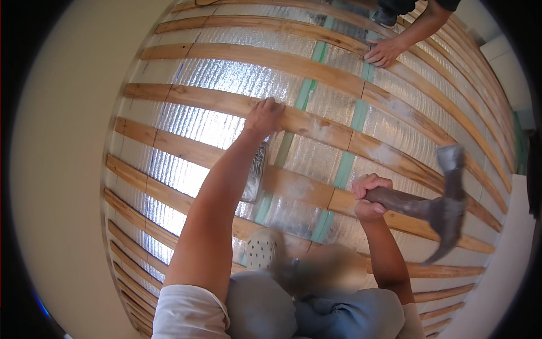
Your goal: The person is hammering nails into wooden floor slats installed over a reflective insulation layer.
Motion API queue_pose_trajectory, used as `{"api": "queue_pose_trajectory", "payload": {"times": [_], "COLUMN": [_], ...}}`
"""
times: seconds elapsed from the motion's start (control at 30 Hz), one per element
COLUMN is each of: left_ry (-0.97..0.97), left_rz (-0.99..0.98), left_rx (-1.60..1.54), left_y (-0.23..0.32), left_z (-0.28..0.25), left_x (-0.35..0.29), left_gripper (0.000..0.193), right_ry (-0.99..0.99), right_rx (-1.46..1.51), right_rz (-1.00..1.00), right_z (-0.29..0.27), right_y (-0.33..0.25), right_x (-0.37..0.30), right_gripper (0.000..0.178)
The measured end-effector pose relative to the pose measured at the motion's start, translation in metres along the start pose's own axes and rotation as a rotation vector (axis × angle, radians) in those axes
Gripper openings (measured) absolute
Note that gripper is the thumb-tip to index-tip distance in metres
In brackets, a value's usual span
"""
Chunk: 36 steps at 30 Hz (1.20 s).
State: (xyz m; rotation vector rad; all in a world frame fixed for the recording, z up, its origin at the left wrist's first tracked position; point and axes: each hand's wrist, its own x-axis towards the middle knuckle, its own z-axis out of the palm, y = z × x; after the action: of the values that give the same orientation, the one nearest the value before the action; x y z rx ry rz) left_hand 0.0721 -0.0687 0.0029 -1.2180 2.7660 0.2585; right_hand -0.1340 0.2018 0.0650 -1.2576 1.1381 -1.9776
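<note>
1 hammer (436, 208), R hand (370, 196) – L (263, 117) on slat (310, 125).

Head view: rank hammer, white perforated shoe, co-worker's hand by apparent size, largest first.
1. Hammer
2. White perforated shoe, visible part only
3. Co-worker's hand
Apparent size only: the hammer seems nearest the camera, the co-worker's hand farthest.

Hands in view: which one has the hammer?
The person's right hand, closed around the hammer handle; the left hand and the co-worker's hand rest on wooden battens.
</note>
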Motion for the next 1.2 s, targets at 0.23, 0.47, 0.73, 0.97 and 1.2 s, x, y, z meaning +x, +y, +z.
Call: {"api": "queue_pose_trajectory", "payload": {"times": [0.23, 0.47, 0.73, 0.97, 1.2], "left_ry": [-0.056, -0.007, -0.018, -0.052, 0.060], "left_rz": [-0.061, -0.006, -0.045, -0.022, 0.025], "left_rx": [-0.114, -0.025, -0.105, -0.056, 0.018], "left_y": [-0.003, 0.012, -0.004, -0.009, 0.000], "left_z": [0.012, -0.006, 0.006, 0.022, 0.009], "left_x": [-0.006, 0.010, -0.007, 0.000, 0.002], "left_gripper": [0.064, 0.069, 0.069, 0.071, 0.063], "right_ry": [-0.173, -0.115, -0.195, -0.351, -0.217], "right_rx": [-0.382, -0.329, -0.132, -0.833, -0.402], "right_rz": [0.903, 0.104, 0.337, 0.645, 0.282], "right_z": [-0.004, -0.037, -0.009, -0.027, -0.021], "right_y": [-0.019, 0.015, -0.008, 0.037, 0.018], "right_x": [0.011, -0.013, 0.017, -0.013, -0.014], "right_gripper": [0.042, 0.061, 0.057, 0.046, 0.047]}}
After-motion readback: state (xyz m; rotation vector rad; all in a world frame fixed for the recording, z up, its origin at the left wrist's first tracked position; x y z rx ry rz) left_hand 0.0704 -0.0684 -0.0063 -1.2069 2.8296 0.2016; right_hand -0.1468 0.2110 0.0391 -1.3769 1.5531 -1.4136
